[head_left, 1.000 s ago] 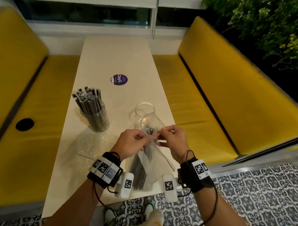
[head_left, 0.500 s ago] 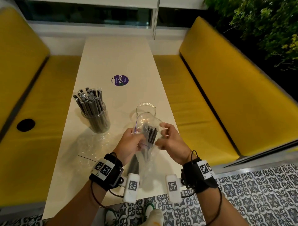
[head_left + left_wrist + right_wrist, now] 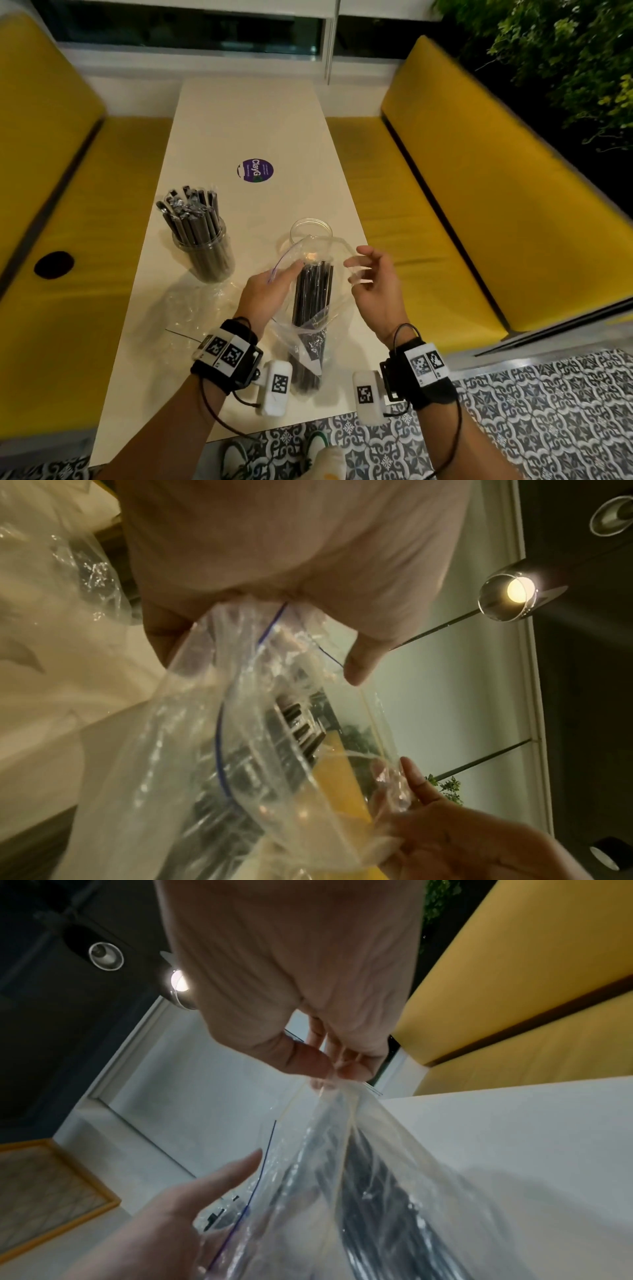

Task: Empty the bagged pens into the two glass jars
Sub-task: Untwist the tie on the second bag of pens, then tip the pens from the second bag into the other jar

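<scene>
A clear zip bag (image 3: 310,337) of dark pens (image 3: 313,291) stands upright over the near end of the white table (image 3: 246,120). My left hand (image 3: 270,287) pinches the bag's left rim and my right hand (image 3: 373,291) pinches the right rim, so the mouth gapes wide. In the right wrist view the thumb and fingertips (image 3: 325,1069) pinch the plastic. The left wrist view shows pen ends (image 3: 294,723) inside the bag (image 3: 205,764). An empty glass jar (image 3: 310,224) stands just behind the bag. A second jar (image 3: 209,253), at the left, is full of pens.
A crumpled empty plastic bag (image 3: 195,305) lies on the table in front of the full jar. A purple round sticker (image 3: 255,170) marks the table's middle. Yellow benches (image 3: 462,205) flank both sides, the left one (image 3: 51,222) with a dark hole. Patterned floor lies below the near edge.
My hands have drawn apart and pulled the bag's zip mouth open wide. The pen ends now show inside the upright bag.
</scene>
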`<action>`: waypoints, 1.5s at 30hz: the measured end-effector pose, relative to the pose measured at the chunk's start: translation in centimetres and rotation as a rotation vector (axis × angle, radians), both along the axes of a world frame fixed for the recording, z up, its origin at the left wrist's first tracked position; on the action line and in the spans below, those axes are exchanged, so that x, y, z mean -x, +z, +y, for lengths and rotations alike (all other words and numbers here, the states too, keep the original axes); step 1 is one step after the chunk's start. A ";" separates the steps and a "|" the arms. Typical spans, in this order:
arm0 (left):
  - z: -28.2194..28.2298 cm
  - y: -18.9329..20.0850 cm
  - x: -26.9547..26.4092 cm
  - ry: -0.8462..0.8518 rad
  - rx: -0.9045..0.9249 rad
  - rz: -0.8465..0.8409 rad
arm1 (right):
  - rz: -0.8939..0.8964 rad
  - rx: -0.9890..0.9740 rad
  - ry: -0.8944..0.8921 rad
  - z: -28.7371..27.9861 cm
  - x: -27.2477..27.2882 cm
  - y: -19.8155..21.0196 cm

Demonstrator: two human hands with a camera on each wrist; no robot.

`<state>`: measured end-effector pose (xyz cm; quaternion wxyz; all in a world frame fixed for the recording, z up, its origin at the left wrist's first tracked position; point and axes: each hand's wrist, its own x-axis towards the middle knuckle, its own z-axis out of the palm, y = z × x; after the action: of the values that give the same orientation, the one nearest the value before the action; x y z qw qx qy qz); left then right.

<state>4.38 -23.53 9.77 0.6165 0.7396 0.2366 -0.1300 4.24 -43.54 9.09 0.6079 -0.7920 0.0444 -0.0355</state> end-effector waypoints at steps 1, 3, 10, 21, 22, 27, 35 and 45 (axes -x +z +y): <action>-0.1 -0.3 -0.1 0.030 -0.046 -0.022 | -0.003 -0.005 0.022 0.0 0.3 0.0; -0.4 -0.6 0.0 0.098 -0.123 -0.084 | 0.025 0.060 0.108 0.3 1.2 0.2; -0.6 -1.2 0.8 0.164 0.176 -0.069 | 0.088 0.221 0.397 1.9 3.8 0.6; -0.4 -1.2 0.4 0.180 0.104 -0.068 | -0.013 0.129 0.307 3.1 4.6 -2.1; -0.2 -1.5 0.2 0.193 0.100 -0.082 | -0.019 0.088 0.280 3.0 4.6 -2.1; -0.2 -2.2 -0.2 0.276 0.079 -0.114 | -0.174 0.107 0.097 2.9 4.4 -2.5; -0.5 -1.9 -0.6 0.303 0.178 -0.041 | -0.229 0.135 0.070 3.3 4.7 -1.8; -0.2 -2.7 -0.9 0.334 0.405 -0.021 | 0.112 0.142 0.454 3.4 4.5 -1.9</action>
<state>5.27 -23.74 7.07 0.7675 0.5529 0.3182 -0.0635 -0.29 -40.11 7.20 0.5395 -0.8233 -0.1037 0.1427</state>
